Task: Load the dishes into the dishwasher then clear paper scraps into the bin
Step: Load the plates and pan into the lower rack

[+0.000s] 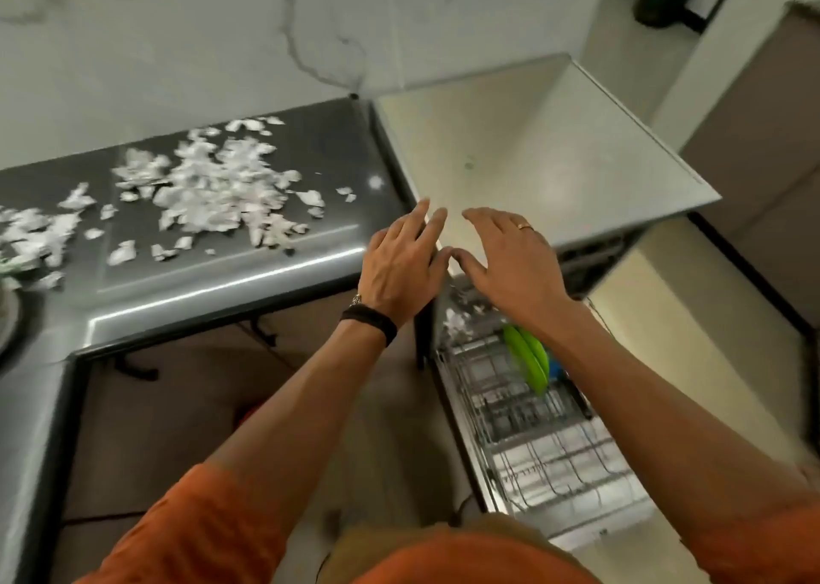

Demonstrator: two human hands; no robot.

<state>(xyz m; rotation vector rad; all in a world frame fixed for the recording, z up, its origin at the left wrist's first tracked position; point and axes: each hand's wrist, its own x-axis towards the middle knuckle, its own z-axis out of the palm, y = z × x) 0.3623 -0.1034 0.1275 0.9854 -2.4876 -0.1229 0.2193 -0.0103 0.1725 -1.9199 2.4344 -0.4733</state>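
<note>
My left hand [406, 264] and my right hand [506, 259] are side by side with straight fingers at the front corner of the dishwasher's steel top [554, 148]; neither holds anything. Below them the wire rack [532, 428] is pulled out over the open door. Green plates [528, 361] stand on edge in the rack, partly hidden by my right forearm. A few white scraps lie at the rack's far end. A wide scatter of torn white paper scraps [213, 188] covers the dark steel counter [230, 281] to the left.
A marbled white wall rises behind the counter. Part of a round dish [6, 317] shows at the left edge. Under the counter are tiled floor and black frame legs. A dark object stands on a ledge at the top right.
</note>
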